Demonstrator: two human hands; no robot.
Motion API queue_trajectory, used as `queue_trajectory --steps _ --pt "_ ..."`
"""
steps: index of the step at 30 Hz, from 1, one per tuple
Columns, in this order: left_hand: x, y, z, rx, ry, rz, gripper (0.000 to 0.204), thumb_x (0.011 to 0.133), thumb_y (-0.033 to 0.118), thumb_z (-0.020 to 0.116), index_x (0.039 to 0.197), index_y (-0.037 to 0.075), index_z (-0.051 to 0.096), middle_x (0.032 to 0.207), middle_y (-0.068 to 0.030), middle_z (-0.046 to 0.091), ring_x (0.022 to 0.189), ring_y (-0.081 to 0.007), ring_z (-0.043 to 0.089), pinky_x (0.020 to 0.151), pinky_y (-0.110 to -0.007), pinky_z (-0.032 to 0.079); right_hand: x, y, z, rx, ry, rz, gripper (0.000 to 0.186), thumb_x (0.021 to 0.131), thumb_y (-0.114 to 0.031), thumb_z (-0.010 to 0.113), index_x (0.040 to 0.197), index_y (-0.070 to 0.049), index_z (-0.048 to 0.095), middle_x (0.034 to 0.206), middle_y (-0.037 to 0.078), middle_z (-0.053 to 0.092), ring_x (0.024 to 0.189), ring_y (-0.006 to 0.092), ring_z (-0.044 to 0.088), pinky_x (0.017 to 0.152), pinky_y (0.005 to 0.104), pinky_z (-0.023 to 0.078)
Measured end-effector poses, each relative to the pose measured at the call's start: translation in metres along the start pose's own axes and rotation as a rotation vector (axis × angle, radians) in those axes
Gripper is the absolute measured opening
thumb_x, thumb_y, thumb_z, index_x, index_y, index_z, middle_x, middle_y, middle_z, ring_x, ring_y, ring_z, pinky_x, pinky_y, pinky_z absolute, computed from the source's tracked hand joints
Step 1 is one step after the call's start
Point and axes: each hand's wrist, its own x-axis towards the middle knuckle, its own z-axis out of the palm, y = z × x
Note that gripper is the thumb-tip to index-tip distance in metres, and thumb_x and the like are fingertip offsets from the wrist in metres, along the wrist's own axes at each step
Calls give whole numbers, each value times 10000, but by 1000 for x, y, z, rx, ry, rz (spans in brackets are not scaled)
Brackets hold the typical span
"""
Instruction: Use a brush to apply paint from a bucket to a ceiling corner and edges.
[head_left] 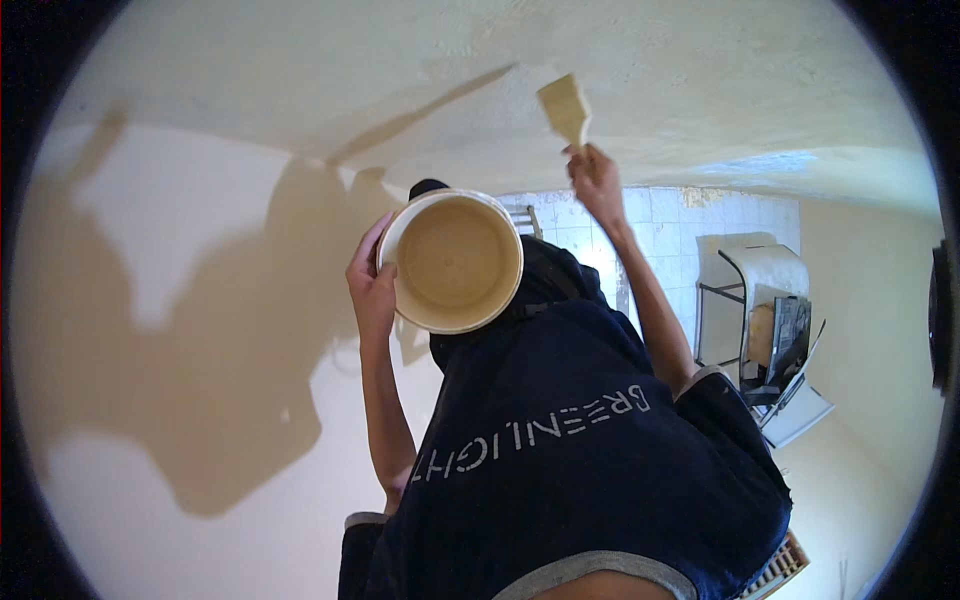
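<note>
Cream-coloured, flat-headed paintbrush (566,110) projects, long axis forward and slightly left, from the person's right hand (597,184) closed around it, while the left hand (373,275), thumb over the rim, grips the round, white-rimmed bucket (445,319) behind and left of the paintbrush

Scene seen from person's head, camera pointed down. Shirt (560,430) seen very near, at bottom middle of frame. Left hand (373,287) and right hand (597,186) seen farther out, nearer middle. Tiled floor (665,235) seen far below, right of middle. Wall (400,60) shown across top.
</note>
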Motion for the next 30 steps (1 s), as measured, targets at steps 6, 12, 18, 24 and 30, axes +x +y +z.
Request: queue_trajectory --steps 6,12,18,24,30 --pt "2 -7 -15 -35 -49 2 686 627 -98 397 1299 -50 524 1297 -166 568 1248 -237 509 1099 -351 335 -20 -117 -33 -34 -124 -192 334 1023 -245 461 1189 18 582 688 -40 375 590 53 337 505 217 281" --pt "-1 -4 -11 -89 -13 27 653 643 -110 387 1273 -52 546 1273 -159 588 1217 -232 538 1084 -351 365 -57 -217 -52 -590 -584 -557 320 881 -180 664 1168 -42 634 848 145 669 731 252 668 640 360 542" --pt "-1 -6 -13 -166 25 -22 627 665 -133 369 1257 -54 559 1263 -150 598 1206 -222 549 1077 -343 374 -66 -208 10 -903 -861 -721 330 884 -107 577 1173 34 503 820 149 629 723 298 667 620 404 551" --pt "-1 -14 -17 -214 27 -33 628 654 -121 376 1246 -47 570 1249 -151 608 1194 -227 560 1073 -348 385 -59 -162 84 -1088 -1077 -839 409 764 -79 640 1165 -7 600 826 147 657 735 250 681 560 354 524" --pt "0 -16 -19 -222 2 -45 636 640 -134 386 1237 -34 582 1242 -147 615 1189 -227 565 1076 -358 388 -64 -139 111 -1102 -1059 -998 104 729 -62 657 816 -53 713 655 116 663 634 240 680 553 332 521"
